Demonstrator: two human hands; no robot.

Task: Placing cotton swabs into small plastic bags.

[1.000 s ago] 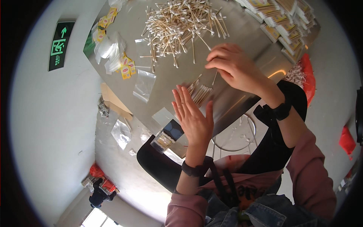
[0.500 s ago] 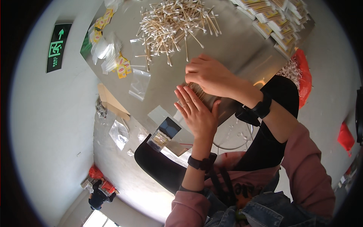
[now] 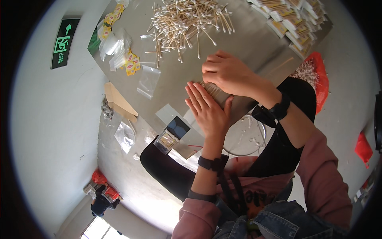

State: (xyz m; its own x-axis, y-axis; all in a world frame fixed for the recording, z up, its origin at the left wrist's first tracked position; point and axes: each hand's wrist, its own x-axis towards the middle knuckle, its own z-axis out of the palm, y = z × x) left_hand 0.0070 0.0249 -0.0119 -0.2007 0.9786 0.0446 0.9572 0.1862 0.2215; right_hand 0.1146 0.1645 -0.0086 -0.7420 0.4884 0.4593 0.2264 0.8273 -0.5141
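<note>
A small row of cotton swabs lies on the metal table between my hands. My left hand rests flat over its near side, fingers stretched out and thumb apart. At the far side my right hand is closed, its fingers curled down at the swabs. The right fingertips are hidden, so what they pinch, if anything, does not show. Beyond both hands spreads a loose heap of white-tipped cotton swabs. To the left of my left hand, at the table edge, is a clear pack of swabs beside a dark blue card.
Clear plastic bags and yellow cards lie on the left of the table. Stacked swab packs fill the far right. A red bag of swabs stands beyond the right edge. Another person is in the background.
The whole view has shifted slightly. My right hand has moved a little to the right along the swabs, still curled, while my left hand stays flat on them.
</note>
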